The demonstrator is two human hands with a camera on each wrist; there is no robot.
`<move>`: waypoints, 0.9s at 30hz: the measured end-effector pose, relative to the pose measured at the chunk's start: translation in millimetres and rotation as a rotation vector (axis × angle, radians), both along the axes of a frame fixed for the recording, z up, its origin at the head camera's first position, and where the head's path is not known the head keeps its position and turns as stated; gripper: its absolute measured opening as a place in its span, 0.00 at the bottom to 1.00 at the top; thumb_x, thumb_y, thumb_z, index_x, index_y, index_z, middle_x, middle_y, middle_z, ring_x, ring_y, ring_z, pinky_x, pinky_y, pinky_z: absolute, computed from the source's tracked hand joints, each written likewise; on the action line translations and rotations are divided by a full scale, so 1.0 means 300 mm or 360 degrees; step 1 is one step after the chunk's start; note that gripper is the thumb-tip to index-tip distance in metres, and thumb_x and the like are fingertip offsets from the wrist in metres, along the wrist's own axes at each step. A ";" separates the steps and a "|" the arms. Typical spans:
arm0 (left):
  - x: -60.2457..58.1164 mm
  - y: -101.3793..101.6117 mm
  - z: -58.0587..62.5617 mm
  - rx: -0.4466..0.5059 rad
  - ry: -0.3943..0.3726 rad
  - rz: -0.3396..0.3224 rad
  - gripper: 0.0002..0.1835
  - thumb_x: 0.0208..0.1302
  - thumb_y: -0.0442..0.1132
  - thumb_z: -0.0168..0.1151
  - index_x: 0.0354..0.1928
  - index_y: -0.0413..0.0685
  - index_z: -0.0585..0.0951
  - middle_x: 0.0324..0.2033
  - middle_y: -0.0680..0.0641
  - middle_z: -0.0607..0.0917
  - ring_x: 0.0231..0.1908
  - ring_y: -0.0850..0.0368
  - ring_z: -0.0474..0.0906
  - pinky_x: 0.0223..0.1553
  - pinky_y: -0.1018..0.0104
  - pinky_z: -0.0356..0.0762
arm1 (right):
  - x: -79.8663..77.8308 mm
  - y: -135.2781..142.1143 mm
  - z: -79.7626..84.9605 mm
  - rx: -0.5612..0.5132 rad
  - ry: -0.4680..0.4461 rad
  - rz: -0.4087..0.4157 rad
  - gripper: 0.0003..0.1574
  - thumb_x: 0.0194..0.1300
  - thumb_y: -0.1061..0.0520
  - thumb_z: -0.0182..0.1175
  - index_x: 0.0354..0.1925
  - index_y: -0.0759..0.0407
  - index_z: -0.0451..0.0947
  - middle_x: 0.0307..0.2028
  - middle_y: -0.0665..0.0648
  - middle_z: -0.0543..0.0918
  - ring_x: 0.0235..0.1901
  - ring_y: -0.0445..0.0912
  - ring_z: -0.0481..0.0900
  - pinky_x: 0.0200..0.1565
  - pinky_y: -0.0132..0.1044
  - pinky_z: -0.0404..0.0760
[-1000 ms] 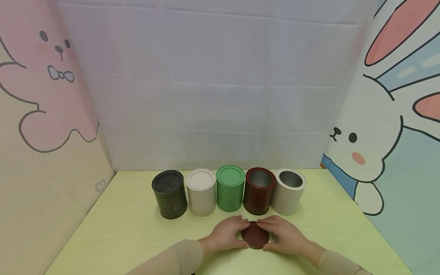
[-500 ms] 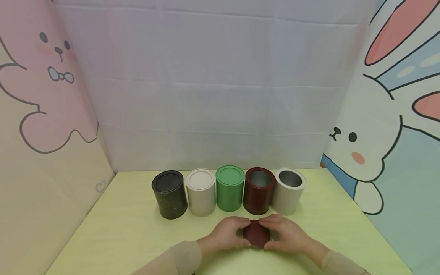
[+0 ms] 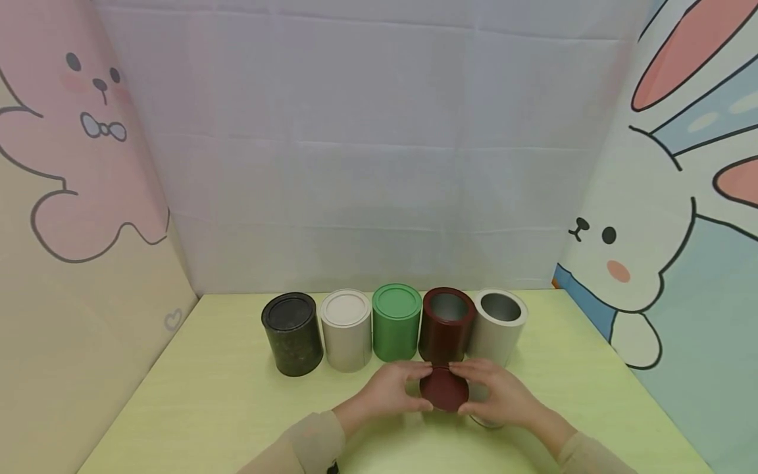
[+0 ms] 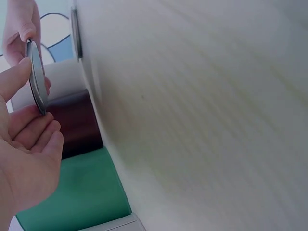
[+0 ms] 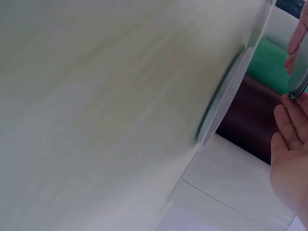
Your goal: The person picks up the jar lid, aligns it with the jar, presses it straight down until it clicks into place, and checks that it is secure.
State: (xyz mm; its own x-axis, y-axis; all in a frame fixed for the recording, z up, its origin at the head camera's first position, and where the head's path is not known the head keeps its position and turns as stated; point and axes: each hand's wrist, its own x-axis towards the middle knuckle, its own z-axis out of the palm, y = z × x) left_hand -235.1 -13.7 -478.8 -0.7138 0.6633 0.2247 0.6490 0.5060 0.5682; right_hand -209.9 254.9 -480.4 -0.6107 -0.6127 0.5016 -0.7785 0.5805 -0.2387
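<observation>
A dark red round lid (image 3: 444, 390) is held between both hands, level and off the table. My left hand (image 3: 392, 390) pinches its left edge with thumb and fingers. On the opposite edge my right hand (image 3: 502, 395) does the same. Just beyond the lid stands the dark red can (image 3: 448, 332), its top uncovered and grey inside. The left wrist view shows the lid (image 4: 37, 79) edge-on, thumb on its upper face and fingers beneath. A white lid (image 5: 226, 96) lies on the table below my right hand, mostly hidden in the head view.
Along the back of the yellow table (image 3: 201, 395) runs a row of cans. The black can (image 3: 294, 339), white can (image 3: 347, 336) and green can (image 3: 396, 329) have lids on. At the right end another white can (image 3: 496, 332) is uncovered. Printed cloth walls surround the table.
Both hands have lifted the dark red lid and carried it slightly forward, toward the dark red can. More of the white lid beneath my right hand now shows. The cans stay in place.
</observation>
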 end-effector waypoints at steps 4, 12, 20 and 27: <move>0.003 -0.002 0.017 0.0085 -0.0050 0.0009 0.32 0.55 0.46 0.76 0.61 0.43 0.80 0.61 0.53 0.79 0.62 0.55 0.73 0.63 0.63 0.70 | 0.001 -0.001 0.019 -0.0063 -0.0002 0.0007 0.39 0.50 0.43 0.77 0.57 0.61 0.81 0.54 0.54 0.84 0.52 0.58 0.78 0.51 0.50 0.79; -0.002 -0.004 0.046 0.0113 -0.0037 -0.0012 0.32 0.56 0.46 0.76 0.62 0.43 0.80 0.63 0.54 0.77 0.63 0.56 0.72 0.64 0.64 0.69 | -0.001 0.006 0.045 -0.0141 0.0010 0.0032 0.41 0.49 0.44 0.77 0.59 0.58 0.80 0.55 0.52 0.83 0.54 0.49 0.76 0.53 0.41 0.77; -0.014 -0.005 0.094 0.0210 0.0043 -0.0077 0.31 0.57 0.45 0.75 0.62 0.42 0.79 0.63 0.53 0.77 0.64 0.55 0.71 0.63 0.63 0.70 | -0.002 0.011 0.093 -0.0179 0.0062 0.0022 0.42 0.50 0.46 0.77 0.61 0.58 0.79 0.57 0.53 0.81 0.56 0.53 0.75 0.61 0.28 0.66; -0.026 0.001 0.145 0.0255 0.0114 -0.0057 0.31 0.57 0.44 0.75 0.62 0.43 0.80 0.63 0.52 0.77 0.64 0.55 0.71 0.63 0.63 0.70 | -0.015 0.014 0.137 -0.0185 0.0074 -0.0014 0.43 0.49 0.48 0.78 0.62 0.58 0.77 0.58 0.54 0.80 0.57 0.53 0.75 0.61 0.26 0.65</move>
